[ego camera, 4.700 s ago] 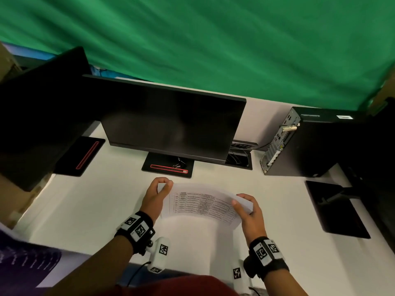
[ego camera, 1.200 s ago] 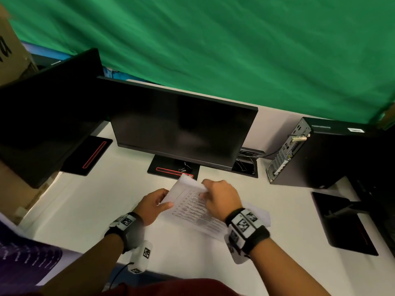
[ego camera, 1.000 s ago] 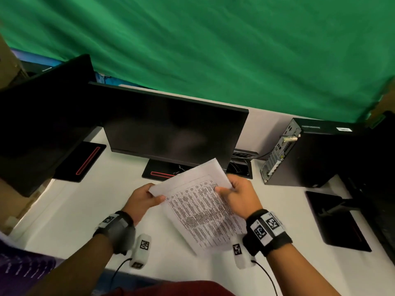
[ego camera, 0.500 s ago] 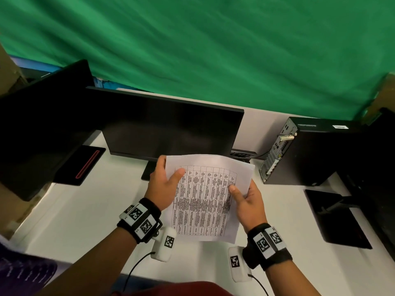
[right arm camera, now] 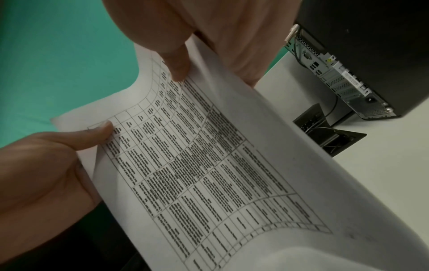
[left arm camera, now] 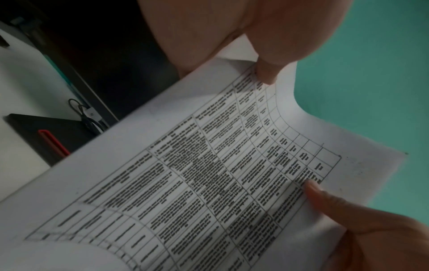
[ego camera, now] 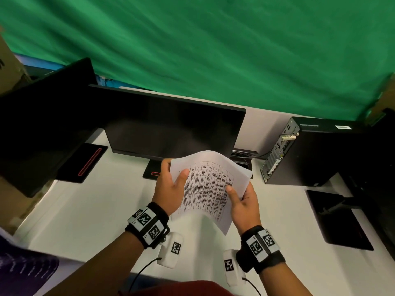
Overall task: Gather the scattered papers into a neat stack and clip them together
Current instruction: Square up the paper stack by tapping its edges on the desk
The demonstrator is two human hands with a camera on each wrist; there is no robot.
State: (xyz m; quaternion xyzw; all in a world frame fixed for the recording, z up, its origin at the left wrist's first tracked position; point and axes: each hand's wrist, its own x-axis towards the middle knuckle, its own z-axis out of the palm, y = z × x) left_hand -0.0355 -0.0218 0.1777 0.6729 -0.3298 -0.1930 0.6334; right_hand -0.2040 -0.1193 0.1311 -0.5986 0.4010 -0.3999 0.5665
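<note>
Both grips are on the papers (ego camera: 210, 186) right now: left hand (ego camera: 171, 190) pinching the left edge with thumb on the print, right hand (ego camera: 243, 201) pinching the right edge the same way. I've got the sheets held up off the surface (ego camera: 96, 210), in front of the monitor (ego camera: 171, 124), and they're bowing in the middle. Thin, floppy, slippery stuff I reckon, so I'd hold the side edges loosely and tap the bottom edge down to square it. Binder clip (left arm camera: 85, 117) looks to be on the monitor base.
</note>
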